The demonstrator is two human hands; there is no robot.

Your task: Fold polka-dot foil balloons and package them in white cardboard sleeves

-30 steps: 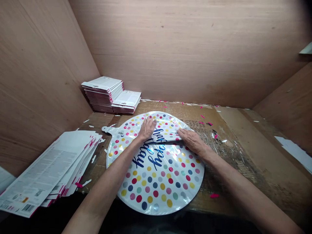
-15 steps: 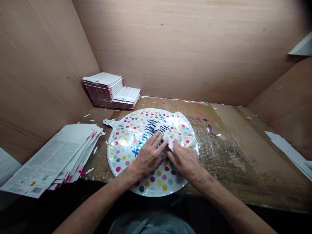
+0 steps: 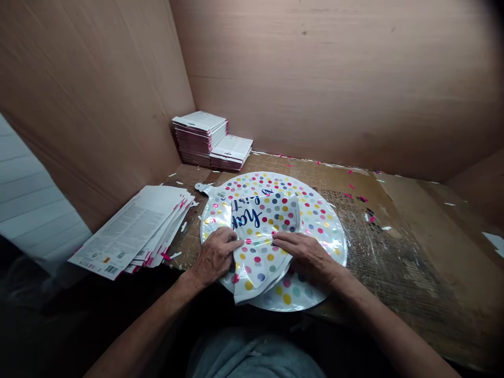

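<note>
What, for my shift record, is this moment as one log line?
left hand: on folded polka-dot foil balloon | right hand: on same balloon | beneath: flat polka-dot foil balloon | beside: fanned printed cards

hands (image 3: 214, 254) (image 3: 309, 254) 2 | blns (image 3: 277, 210) (image 3: 331, 226) prob. 2+ | card piles (image 3: 199, 139) (image 3: 232, 149) (image 3: 134, 226) 3

Foil balloon (image 3: 262, 226): folds hide pt of lettering. Card pile (image 3: 132, 228), 8–9 o'clock: fine print too sm to read. White paper (image 3: 494, 242), 3 o'clock, cut by R edge.
</note>
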